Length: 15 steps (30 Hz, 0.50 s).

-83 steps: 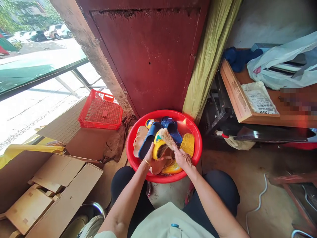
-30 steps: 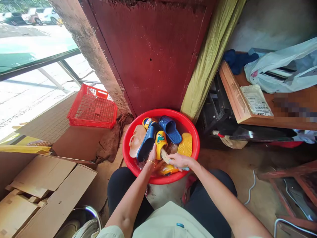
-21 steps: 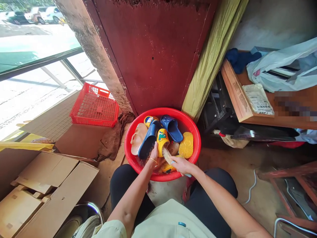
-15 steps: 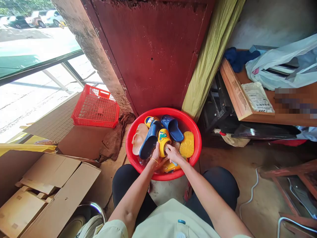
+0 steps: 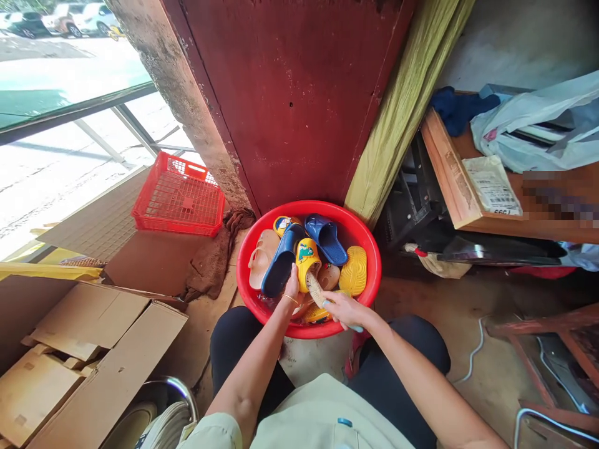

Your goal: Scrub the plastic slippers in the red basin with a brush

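While the left hand [image 5: 291,285] grips the yellow slipper [image 5: 307,257], the right hand [image 5: 345,310] clasps the brush [image 5: 316,291].

Yellow slipper [image 5: 307,254] in red basin [image 5: 244,274]

Before you, the basin [image 5: 244,293] looks like smooth, glossy red plastic, and the crate [image 5: 187,202] like shiny latticed plastic. Your cardboard box [image 5: 126,362] appears matt, the brown cloth [image 5: 210,268] rough, the door [image 5: 290,106] scuffed with a dull sheen, the tray [image 5: 452,174] smooth-grained wood.
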### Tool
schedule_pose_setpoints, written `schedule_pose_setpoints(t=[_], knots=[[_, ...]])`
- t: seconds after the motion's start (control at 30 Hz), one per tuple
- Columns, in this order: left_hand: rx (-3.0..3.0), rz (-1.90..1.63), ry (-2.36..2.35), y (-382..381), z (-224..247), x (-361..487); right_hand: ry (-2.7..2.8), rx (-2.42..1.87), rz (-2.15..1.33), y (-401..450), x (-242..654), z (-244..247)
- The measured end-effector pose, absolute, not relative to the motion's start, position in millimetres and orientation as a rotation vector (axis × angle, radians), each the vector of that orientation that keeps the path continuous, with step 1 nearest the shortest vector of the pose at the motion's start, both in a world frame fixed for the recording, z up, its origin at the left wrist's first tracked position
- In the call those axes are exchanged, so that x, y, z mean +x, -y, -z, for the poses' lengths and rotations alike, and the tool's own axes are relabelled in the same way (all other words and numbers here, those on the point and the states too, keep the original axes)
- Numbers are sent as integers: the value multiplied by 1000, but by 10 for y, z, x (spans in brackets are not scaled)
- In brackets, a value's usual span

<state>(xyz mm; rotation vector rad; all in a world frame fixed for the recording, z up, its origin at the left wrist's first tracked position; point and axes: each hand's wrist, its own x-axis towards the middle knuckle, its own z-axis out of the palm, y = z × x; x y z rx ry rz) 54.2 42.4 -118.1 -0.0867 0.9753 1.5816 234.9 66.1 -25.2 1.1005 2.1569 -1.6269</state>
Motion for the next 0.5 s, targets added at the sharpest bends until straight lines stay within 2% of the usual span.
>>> schedule_pose_setpoints(t=[0.2, 0.33, 0.5], knots=[[-77, -1530, -1026, -346, 1186, 548, -2222, 1475, 1659, -832, 1667, 428], [-52, -1514, -1023, -345, 1209, 519, -2223, 1391, 1645, -865, 1686, 413], [31, -1539, -977, -369, 1251, 510, -2345, 1089, 1486, -815, 2392, 228]])
